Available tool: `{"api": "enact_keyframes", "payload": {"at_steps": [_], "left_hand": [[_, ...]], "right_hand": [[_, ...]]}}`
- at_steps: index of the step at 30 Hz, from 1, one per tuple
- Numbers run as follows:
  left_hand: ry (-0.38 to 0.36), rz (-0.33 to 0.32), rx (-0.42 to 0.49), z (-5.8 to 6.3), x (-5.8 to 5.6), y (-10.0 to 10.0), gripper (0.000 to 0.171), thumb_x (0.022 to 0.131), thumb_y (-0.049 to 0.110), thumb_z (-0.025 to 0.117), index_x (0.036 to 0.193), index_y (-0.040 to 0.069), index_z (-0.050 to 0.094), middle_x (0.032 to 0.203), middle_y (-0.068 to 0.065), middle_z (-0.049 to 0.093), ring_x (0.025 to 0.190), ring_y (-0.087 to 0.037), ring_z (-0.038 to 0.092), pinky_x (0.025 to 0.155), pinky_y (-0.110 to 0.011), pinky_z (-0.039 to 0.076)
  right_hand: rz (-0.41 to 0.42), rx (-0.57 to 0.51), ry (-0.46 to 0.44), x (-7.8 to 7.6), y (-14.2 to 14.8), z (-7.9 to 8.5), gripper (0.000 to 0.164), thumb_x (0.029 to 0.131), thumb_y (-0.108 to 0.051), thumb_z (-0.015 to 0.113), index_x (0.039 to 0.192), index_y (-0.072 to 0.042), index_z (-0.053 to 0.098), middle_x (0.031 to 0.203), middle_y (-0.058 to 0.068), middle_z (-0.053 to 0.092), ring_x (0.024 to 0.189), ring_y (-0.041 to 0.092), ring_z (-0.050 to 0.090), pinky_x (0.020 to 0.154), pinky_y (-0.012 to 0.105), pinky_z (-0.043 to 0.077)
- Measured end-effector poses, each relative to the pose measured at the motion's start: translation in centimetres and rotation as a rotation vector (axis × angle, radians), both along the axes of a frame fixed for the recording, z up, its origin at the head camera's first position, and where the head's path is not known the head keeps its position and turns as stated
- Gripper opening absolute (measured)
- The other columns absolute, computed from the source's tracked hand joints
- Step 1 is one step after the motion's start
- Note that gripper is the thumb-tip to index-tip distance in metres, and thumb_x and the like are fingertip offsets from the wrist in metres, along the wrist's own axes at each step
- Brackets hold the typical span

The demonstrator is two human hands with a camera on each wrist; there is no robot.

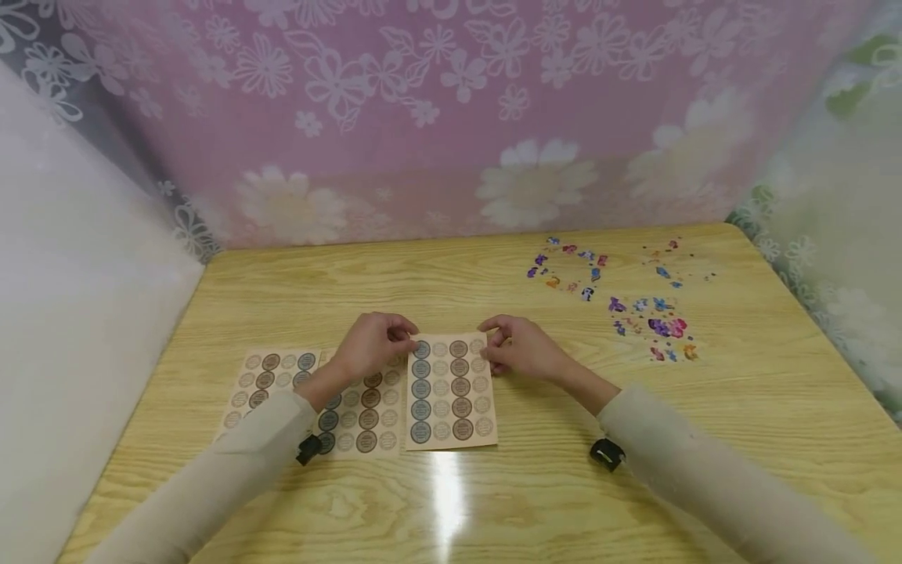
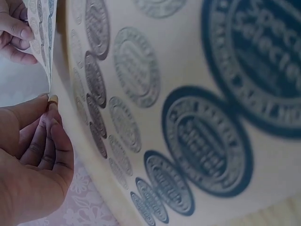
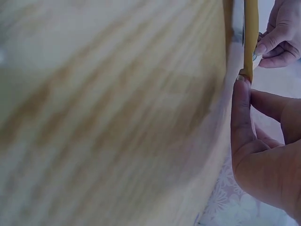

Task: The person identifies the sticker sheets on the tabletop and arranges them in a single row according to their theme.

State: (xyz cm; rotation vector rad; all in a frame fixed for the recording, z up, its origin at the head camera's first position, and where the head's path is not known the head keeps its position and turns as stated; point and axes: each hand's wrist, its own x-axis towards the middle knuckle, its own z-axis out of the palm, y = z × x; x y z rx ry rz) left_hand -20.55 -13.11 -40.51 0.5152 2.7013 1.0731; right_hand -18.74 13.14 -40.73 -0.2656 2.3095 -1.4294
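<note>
A tan sheet of round stickers [image 1: 451, 392], in columns of blue, pale and brown circles, is held over the middle of the table. My left hand [image 1: 373, 345] pinches its upper left corner between thumb and fingers. At the upper right corner, my right hand [image 1: 524, 348] pinches the paper the same way. The left wrist view shows the held sheet [image 2: 44, 33] nearly edge-on. Its thin edge [image 3: 250, 37] also appears at the right hand's fingertips in the right wrist view. Similar sticker sheets [image 1: 390, 427] lie flat to the left, partly hidden under my left arm.
Several clusters of colourful flower stickers [image 1: 658, 327] lie at the table's right and back right. The wood-grain table [image 1: 535, 501] meets a pink flowered cloth [image 1: 423, 188] at the back. A white surface [image 1: 84, 313] stands at the left.
</note>
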Motion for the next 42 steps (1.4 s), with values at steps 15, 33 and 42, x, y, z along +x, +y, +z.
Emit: {"api": "enact_keyframes", "payload": {"at_steps": [15, 33, 42], "left_hand": [[0.055, -0.053, -0.093, -1.0, 0.6, 0.0, 0.016, 0.087, 0.014, 0.072, 0.1, 0.005, 0.071, 0.079, 0.003, 0.064, 0.07, -0.009, 0.057, 0.065, -0.027, 0.048], [0.223, -0.096, -0.308, -0.7, 0.4, 0.5, 0.017, 0.081, 0.022, 0.078, 0.093, 0.01, 0.075, 0.083, 0.002, 0.064, 0.079, -0.016, 0.052, 0.072, -0.031, 0.045], [0.343, -0.142, -0.409, -0.3, 0.3, 0.5, 0.017, 0.081, 0.027, 0.077, 0.093, 0.015, 0.075, 0.091, 0.001, 0.065, 0.083, -0.019, 0.053, 0.075, -0.035, 0.045]], "right_hand": [[0.037, 0.158, 0.095, 0.5, -0.7, -0.9, 0.038, 0.088, -0.004, 0.066, 0.123, 0.004, 0.055, 0.079, 0.003, 0.061, 0.066, 0.014, 0.06, 0.06, 0.029, 0.051], [0.098, 0.421, 0.246, 1.4, -1.5, -0.3, 0.043, 0.091, -0.013, 0.066, 0.127, 0.006, 0.055, 0.071, -0.001, 0.054, 0.058, 0.01, 0.048, 0.052, 0.025, 0.039], [0.121, 0.523, 0.366, 1.4, -1.5, -0.2, 0.031, 0.09, -0.018, 0.068, 0.113, 0.002, 0.063, 0.076, 0.001, 0.051, 0.067, 0.014, 0.048, 0.061, 0.028, 0.042]]}}
